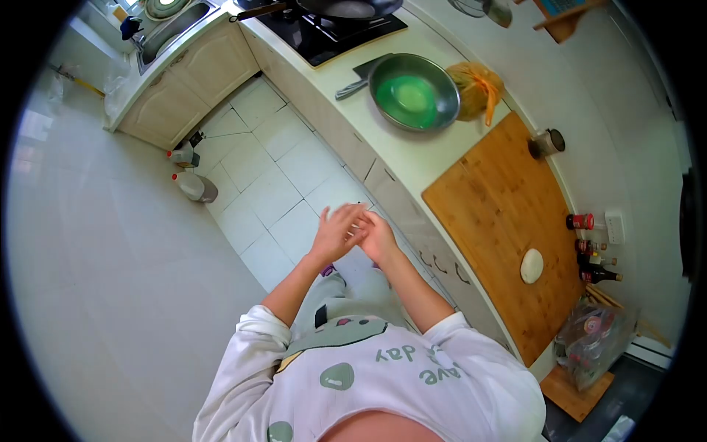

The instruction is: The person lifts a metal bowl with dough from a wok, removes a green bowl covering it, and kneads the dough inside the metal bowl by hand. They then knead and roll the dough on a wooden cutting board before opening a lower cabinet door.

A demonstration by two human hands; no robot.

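Note:
My left hand [340,231] and my right hand [379,237] meet in front of my body, above the tiled floor. The left fingers are stretched out and lie across the right hand; no object shows between them. Part of the right fingers is hidden behind the left hand. To the right, a round white piece of dough [532,266] rests on a large wooden cutting board [490,202]. Beyond the board stands a metal basin [448,79] with a green inside. A cleaver with a silver handle [352,90] lies partly beneath the basin.
A tied orange-brown bag [475,90] sits beside the basin. Jars and bottles [598,274] line the wall near a clear plastic bag [595,339]. A wok [346,7] is on the stove [317,46]. Jugs [195,187] stand on the floor at left, below the sink [175,33].

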